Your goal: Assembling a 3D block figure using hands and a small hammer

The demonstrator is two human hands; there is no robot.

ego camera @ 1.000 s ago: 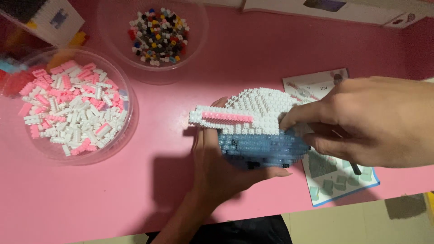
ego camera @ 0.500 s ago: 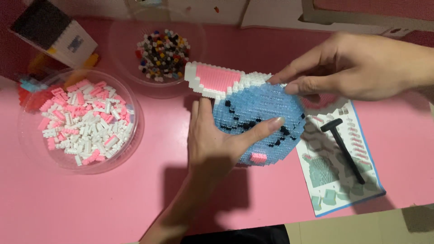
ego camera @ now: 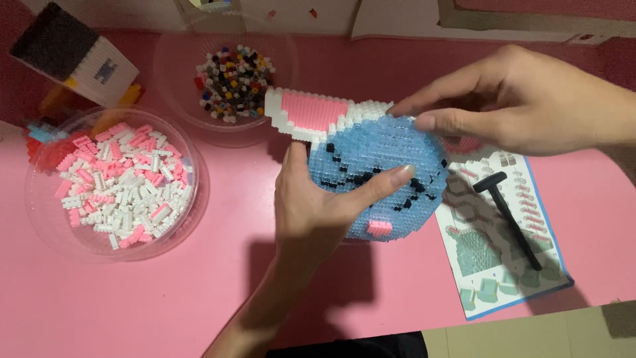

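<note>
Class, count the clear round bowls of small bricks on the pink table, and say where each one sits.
2. One bowl of pink and white bricks sits at the left; another bowl of mixed dark bricks sits behind it, near the top. Others may lie out of view.

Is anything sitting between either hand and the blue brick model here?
Nothing visible does. The left hand grips the blue brick model directly, thumb across its face, and the right hand pinches its upper right edge with its fingers. Both bowls and the black tool lie off to the sides.

close head view, facing down
</note>
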